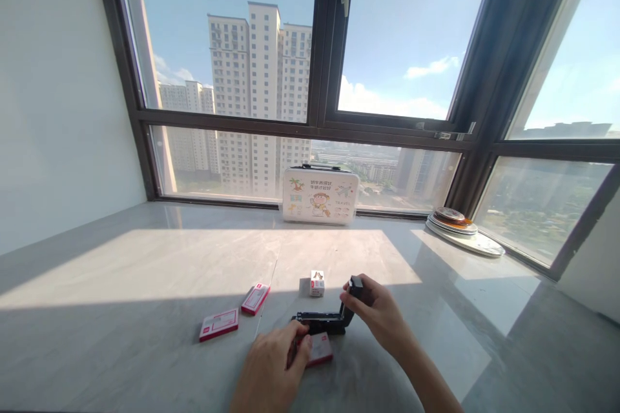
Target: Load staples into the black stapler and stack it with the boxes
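The black stapler [322, 322] is low in the middle of the frame, folded wide open on the shiny gray table [145, 374]. One long part lies flat, and the other sticks up at its right end. Your right hand [378, 310] has its grip closed on the top of the part that sticks up. Your left hand [276, 355] has bent fingers at the left end of the flat part, but I can't tell if that grip is closed. Your left hand hides some of a red and white flat box [320, 348] just below the stapler. Two more flat boxes [219, 324] lie in the lower left. A little white box [317, 284] sits just above the stapler in the frame
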Demonstrator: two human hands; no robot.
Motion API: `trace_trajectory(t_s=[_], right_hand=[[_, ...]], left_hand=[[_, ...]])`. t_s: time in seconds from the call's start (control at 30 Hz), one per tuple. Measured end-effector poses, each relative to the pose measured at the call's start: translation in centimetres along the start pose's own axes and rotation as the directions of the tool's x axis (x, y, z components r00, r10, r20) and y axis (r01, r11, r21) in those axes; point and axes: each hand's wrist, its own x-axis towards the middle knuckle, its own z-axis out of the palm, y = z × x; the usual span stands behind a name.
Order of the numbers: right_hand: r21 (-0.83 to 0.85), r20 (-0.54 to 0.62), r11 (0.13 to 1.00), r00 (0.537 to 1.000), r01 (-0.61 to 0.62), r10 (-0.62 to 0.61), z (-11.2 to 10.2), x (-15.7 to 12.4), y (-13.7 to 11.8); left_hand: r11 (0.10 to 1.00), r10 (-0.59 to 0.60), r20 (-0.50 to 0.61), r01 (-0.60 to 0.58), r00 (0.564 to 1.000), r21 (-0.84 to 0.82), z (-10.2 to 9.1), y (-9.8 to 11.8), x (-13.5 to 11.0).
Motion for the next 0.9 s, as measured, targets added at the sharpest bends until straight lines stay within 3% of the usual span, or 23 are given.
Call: trace_trajectory(t_s=[0.1, 0.27, 0.4, 0.57, 0.7, 0.9], right_hand=[[-0.19, 0.103, 0.98, 0.994, 0.062, -0.042, 2.2, 1.4, -1.5], [-0.49, 0.251, 0.855, 0.967, 0.173, -0.052, 3.8, 1.8, -2.6], [-0.575, 0.265, 0.798, 0.964, 0.18, -0.026, 3.8, 1.4, -2.5], [-0.591, 0.232, 0.796, 0.973, 0.131, 0.012, 3.1, 1.1, -2.3], [-0.589, 0.185, 0.805, 0.982, 0.072, 0.048, 2.7, 1.2, -1.9], [-0.571, 0.165, 0.82, 0.984, 0.042, 0.065, 2.6, 1.2, -1.5]], left_hand=[[0.999, 0.012, -0.002, -0.012, 1.0, 0.035, -0.1, 0.4, -0.1], [0.996, 0.023, 0.003, -0.024, 1.0, 0.089, -0.1, 0.8, -0.3], [0.99, 0.047, -0.012, -0.045, 0.999, 0.13, -0.2, 1.8, -0.6], [0.982, 0.142, -0.029, -0.137, 0.989, 0.131, -0.4, 2.5, -0.9], [0.978, 0.146, -0.033, -0.14, 0.989, 0.153, -1.9, -0.5, -1.0], [0.951, 0.125, -0.139, -0.079, 0.982, 0.298, -5.9, -9.2, -2.3]])
